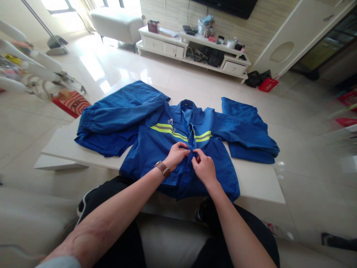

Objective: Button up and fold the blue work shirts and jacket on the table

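A blue work jacket (pixel 156 149) with yellow-and-grey reflective strips lies front up, collar away from me, sleeves spread to both sides. My left hand (pixel 177 154), with a brown-strapped watch on the wrist, pinches the front placket at mid-chest. Close beside it, my right hand (pixel 204 165) pinches the other side of the same front opening. Above my hands the placket stands slightly raised and parted towards the collar. The fingertips hide whatever button or edge lies between them.
The jacket rests on a low white table (pixel 259 182). More folded blue cloth (pixel 240 108) lies under or behind the right sleeve, and another blue piece (pixel 131 93) at the left. A red patterned bag (pixel 71 102) is beyond the left end; a white TV cabinet (pixel 195 50) stands across the floor.
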The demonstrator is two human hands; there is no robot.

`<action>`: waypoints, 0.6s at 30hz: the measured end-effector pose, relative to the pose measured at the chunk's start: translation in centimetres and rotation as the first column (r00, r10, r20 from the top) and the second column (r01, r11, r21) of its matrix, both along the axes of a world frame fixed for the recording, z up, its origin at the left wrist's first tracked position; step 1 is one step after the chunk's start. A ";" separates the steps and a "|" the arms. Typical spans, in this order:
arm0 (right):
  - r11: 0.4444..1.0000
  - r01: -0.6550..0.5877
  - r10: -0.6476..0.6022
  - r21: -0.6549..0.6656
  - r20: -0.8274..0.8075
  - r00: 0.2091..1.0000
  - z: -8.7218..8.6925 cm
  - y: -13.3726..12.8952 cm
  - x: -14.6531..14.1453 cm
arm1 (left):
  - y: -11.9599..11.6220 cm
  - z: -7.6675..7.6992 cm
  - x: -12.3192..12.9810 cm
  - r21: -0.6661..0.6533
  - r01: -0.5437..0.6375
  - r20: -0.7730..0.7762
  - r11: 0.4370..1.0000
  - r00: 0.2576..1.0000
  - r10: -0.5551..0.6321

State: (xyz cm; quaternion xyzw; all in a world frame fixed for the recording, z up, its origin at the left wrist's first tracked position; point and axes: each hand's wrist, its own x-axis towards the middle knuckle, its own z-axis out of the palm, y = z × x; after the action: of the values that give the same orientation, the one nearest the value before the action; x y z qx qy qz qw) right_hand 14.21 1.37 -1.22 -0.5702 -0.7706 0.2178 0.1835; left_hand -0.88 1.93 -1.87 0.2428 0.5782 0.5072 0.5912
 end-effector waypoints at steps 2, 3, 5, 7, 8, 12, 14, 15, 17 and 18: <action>1.000 -0.002 0.002 -0.005 0.001 1.000 0.1 0.0 0.0 | 0.0 -0.1 0.0 0.011 0.003 0.001 1.000 1.000 -0.003; 1.000 -0.002 0.002 -0.007 -0.001 1.000 0.1 -0.1 0.0 | 0.0 -0.1 0.0 0.021 0.007 0.000 1.000 1.000 -0.007; 1.000 -0.003 0.003 -0.014 -0.008 1.000 0.1 -0.1 0.0 | -0.1 -0.1 0.0 0.048 0.018 -0.007 0.999 1.000 -0.018; 1.000 -0.003 0.002 -0.022 -0.013 1.000 0.1 0.0 -0.1 | -0.1 -0.1 0.0 0.076 0.021 -0.017 0.997 1.000 -0.020; 1.000 -0.003 0.003 -0.024 -0.014 1.000 0.2 0.0 -0.1 | -0.1 -0.1 0.0 0.086 0.019 -0.019 0.996 1.000 -0.018; 1.000 -0.001 0.001 -0.017 -0.004 1.000 0.3 0.0 0.0 | -0.1 -0.2 0.1 0.088 -0.003 -0.013 0.996 1.000 0.004; 1.000 0.002 -0.002 -0.010 0.012 1.000 0.4 0.0 0.0 | -0.1 -0.2 0.2 0.072 -0.017 -0.004 0.997 1.000 0.017; 1.000 0.002 -0.002 -0.008 0.018 1.000 0.4 0.0 0.0 | -0.1 -0.1 0.2 0.061 -0.022 0.002 0.998 1.000 0.022; 1.000 -0.004 0.004 -0.008 0.024 1.000 0.4 0.0 0.0 | 0.0 -0.1 0.2 0.036 -0.031 0.013 0.999 0.999 0.031; 1.000 -0.007 0.007 -0.008 0.024 1.000 0.4 0.0 0.1 | 0.1 -0.1 0.2 0.025 -0.034 0.017 0.999 0.999 0.034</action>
State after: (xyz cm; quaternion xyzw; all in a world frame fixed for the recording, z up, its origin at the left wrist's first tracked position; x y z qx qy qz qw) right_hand 14.26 1.36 -0.80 -0.5707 -0.7740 0.2144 0.1711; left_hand -0.67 2.03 -2.01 0.2361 0.5709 0.5264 0.5841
